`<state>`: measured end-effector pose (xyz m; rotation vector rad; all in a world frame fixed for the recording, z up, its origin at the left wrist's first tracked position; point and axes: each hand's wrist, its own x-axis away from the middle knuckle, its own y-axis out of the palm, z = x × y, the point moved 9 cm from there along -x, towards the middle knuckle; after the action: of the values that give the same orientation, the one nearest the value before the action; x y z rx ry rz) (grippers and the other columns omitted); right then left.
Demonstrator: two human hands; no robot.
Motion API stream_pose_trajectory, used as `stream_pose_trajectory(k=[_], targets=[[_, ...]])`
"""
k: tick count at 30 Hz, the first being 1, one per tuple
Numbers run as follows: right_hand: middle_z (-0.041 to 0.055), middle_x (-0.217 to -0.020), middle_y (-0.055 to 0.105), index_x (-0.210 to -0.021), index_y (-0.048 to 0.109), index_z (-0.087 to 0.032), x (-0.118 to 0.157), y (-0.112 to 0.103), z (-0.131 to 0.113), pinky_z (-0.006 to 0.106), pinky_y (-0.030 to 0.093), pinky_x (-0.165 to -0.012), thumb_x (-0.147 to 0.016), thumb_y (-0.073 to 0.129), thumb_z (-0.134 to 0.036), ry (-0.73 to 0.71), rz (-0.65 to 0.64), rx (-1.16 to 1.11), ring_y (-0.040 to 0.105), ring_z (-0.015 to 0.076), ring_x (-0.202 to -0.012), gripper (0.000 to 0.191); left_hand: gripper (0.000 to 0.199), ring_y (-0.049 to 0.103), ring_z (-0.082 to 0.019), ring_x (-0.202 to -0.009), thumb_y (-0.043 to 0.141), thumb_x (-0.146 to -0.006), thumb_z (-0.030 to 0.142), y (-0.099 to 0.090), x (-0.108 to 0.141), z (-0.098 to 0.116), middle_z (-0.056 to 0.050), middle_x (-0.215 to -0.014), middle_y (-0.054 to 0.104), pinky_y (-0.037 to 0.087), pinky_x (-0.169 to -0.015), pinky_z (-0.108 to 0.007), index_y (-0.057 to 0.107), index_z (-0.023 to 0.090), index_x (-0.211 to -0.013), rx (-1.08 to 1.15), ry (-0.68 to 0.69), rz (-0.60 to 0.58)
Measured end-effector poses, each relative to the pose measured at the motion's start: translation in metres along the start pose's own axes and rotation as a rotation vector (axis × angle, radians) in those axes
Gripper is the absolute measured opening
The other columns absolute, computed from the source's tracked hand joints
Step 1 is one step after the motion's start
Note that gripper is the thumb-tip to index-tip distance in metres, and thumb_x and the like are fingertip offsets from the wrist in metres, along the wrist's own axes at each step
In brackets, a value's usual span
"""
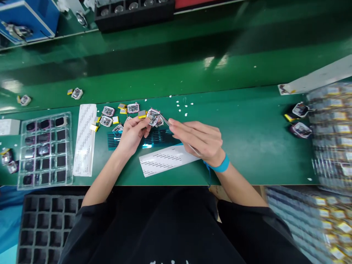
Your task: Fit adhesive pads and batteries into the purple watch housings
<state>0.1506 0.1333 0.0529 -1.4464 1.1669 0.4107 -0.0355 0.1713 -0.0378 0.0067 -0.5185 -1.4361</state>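
Note:
Near the middle of the bench, my left hand [132, 134] pinches a small open watch-like module [153, 116], whose circuit side faces up. A yellow-edged battery [142, 114] hangs beside it at its left. My right hand [200, 139], with a blue band at the wrist, is closed on metal tweezers [165, 120]; their tips are at the module's right edge. Below the hands lie a shiny dark-blue film strip [159, 138] and a white printed sheet [165, 160]. Several similar modules [108, 111] with batteries lie left of my left hand.
A clear tray [70, 146] of dark screens and an upright white strip [85, 139] are at left. Small white bits [179, 106] dot the bench. Two modules [301, 130] sit by stacked trays [332, 139] at right. A black holder [134, 16] stands on the back shelf.

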Motion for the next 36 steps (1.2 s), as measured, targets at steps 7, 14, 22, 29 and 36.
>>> stream_pose_trajectory(k=[7, 14, 22, 29, 36], targets=[[-0.0056, -0.129, 0.070, -0.133, 0.067, -0.037, 0.004, 0.008, -0.001, 0.032, 0.067, -0.074, -0.095, 0.064, -0.012, 0.032, -0.137, 0.005, 0.078, 0.0170, -0.094, 0.045, 0.014, 0.057, -0.008, -0.054, 0.079, -0.074, 0.025, -0.003, 0.007, 0.007, 0.000, -0.065, 0.064, 0.047, -0.045, -0.020, 0.071, 0.019, -0.065, 0.035, 0.003, 0.023], [-0.0069, -0.129, 0.071, -0.133, 0.067, -0.041, 0.005, 0.019, 0.001, 0.031, 0.065, -0.071, -0.095, 0.068, -0.018, 0.104, -0.248, -0.103, 0.076, 0.0178, -0.096, 0.045, 0.013, 0.076, -0.015, -0.071, 0.080, -0.077, 0.026, -0.015, 0.011, 0.001, 0.000, -0.075, 0.074, 0.064, -0.074, -0.027, 0.069, 0.020, -0.075, -0.012, 0.088, 0.210], [-0.0043, -0.130, 0.071, -0.132, 0.068, -0.035, 0.004, 0.024, -0.009, 0.030, 0.063, -0.065, -0.095, 0.068, -0.016, 0.016, -0.238, -0.025, 0.074, 0.0172, -0.092, 0.042, 0.015, 0.076, -0.016, -0.078, 0.078, -0.074, 0.020, -0.012, 0.017, -0.003, 0.003, -0.073, 0.072, 0.066, -0.077, -0.027, 0.064, 0.021, -0.068, 0.052, 0.060, 0.224], [-0.0063, -0.128, 0.073, -0.129, 0.070, -0.038, 0.006, 0.029, -0.004, 0.029, 0.062, -0.066, -0.095, 0.069, -0.018, 0.097, -0.286, -0.122, 0.074, 0.0163, -0.093, 0.040, 0.024, 0.077, -0.016, -0.078, 0.077, -0.076, 0.024, -0.010, 0.018, -0.004, 0.004, -0.072, 0.068, 0.064, -0.081, -0.030, 0.056, 0.020, -0.066, -0.019, 0.070, 0.203], [-0.0034, -0.132, 0.070, -0.130, 0.070, -0.032, 0.006, 0.030, -0.012, 0.032, 0.066, -0.078, -0.099, 0.061, -0.016, 0.024, -0.288, -0.015, 0.074, 0.0168, -0.093, 0.036, 0.028, 0.073, -0.014, -0.067, 0.086, -0.075, 0.037, -0.010, 0.022, -0.002, 0.003, -0.072, 0.069, 0.063, -0.069, -0.027, 0.065, 0.019, -0.079, -0.093, 0.166, 0.263]])
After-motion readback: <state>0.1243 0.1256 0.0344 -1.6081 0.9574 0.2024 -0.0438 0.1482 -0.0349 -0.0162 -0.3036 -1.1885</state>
